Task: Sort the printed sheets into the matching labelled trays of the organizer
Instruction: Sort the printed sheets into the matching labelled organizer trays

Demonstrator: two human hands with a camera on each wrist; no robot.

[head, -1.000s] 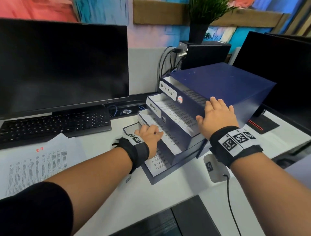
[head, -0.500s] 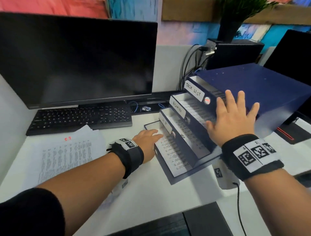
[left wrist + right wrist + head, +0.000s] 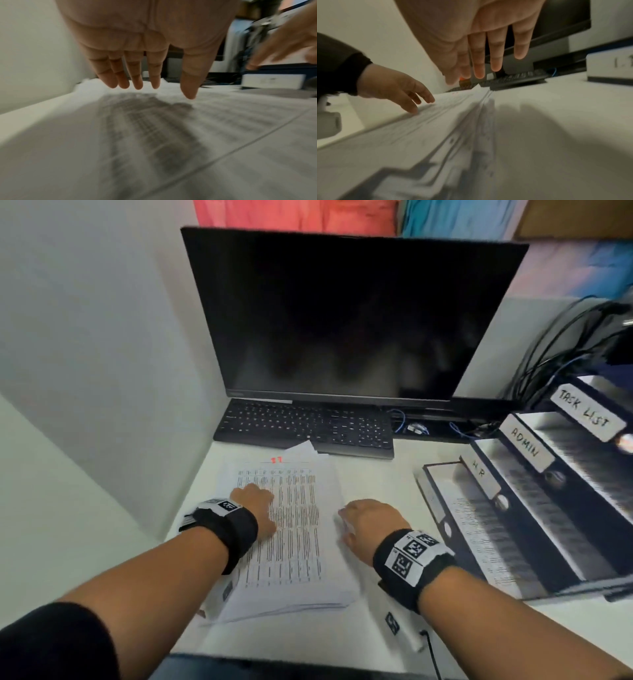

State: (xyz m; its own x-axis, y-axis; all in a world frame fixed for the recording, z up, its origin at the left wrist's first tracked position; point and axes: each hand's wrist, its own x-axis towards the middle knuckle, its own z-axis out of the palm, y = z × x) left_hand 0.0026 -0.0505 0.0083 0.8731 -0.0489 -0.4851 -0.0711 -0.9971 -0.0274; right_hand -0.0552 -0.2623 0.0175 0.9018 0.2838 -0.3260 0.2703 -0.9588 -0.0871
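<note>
A stack of printed sheets (image 3: 298, 542) lies on the white desk in front of the keyboard, with a red mark at its top edge. My left hand (image 3: 255, 498) is over the stack's left part, its straight fingers (image 3: 154, 81) on or just above the top sheet (image 3: 171, 135). My right hand (image 3: 363, 518) hovers at the stack's right edge with fingers (image 3: 495, 65) straight, holding nothing. The dark blue organizer (image 3: 603, 583) stands at the right. Its stepped trays are labelled TASK LIST (image 3: 585, 414), ADMIN (image 3: 525, 445) and HR (image 3: 479, 474), and sheets lie in them.
A black monitor (image 3: 342, 313) and keyboard (image 3: 305, 424) stand behind the stack. A white partition (image 3: 85, 371) closes the left side. Cables (image 3: 555, 344) hang behind the organizer. A small white device with a cord (image 3: 404, 631) lies near the desk's front edge.
Both hands have left the organizer trays and moved left to the stack of sheets. The head view has swung left with them.
</note>
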